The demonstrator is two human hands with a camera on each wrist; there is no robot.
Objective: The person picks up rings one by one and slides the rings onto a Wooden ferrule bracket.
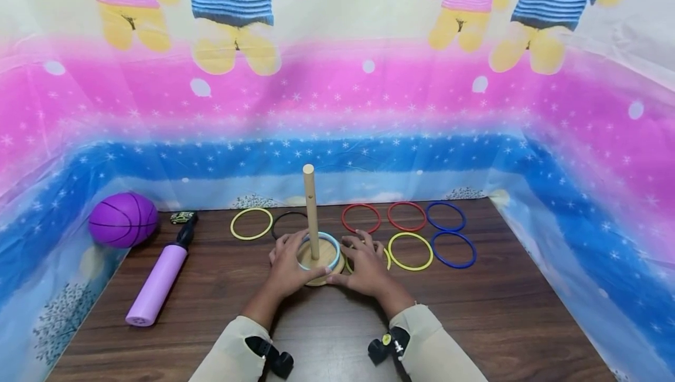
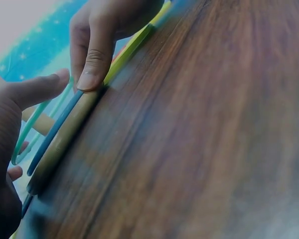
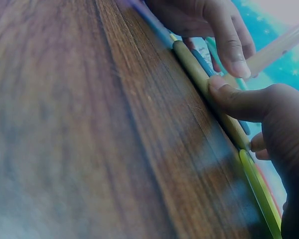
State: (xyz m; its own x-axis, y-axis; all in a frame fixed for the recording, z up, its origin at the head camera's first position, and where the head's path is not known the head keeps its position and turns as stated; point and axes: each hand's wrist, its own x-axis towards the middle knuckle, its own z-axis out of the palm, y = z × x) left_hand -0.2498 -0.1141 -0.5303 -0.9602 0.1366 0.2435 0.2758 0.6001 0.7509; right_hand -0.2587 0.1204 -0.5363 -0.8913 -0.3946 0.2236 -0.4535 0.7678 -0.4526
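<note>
A wooden peg [image 1: 312, 212] stands upright on a round wooden base [image 2: 65, 134], between the two hands. Around the peg, a mint-green ring [image 2: 27, 132] is lifted above the base, and a blue ring [image 2: 55, 132] lies on the base. My left hand [image 1: 290, 265] holds the mint-green ring between thumb and fingers. My right hand [image 1: 366, 268] grips the base on its right side, its thumb [image 3: 224, 92] pressing the near rim and its fingertips at the far side. Part of a yellow ring [image 1: 389, 260] shows behind the right hand.
Two red rings [image 1: 361, 204], two dark blue rings [image 1: 454, 232] and another yellow ring [image 1: 411, 234] lie to the right. A yellow ring [image 1: 252, 208] and black ring [image 1: 285, 213] lie left, with a purple ball [image 1: 123, 220], lilac hand pump [image 1: 158, 285] and toy car [image 1: 181, 217].
</note>
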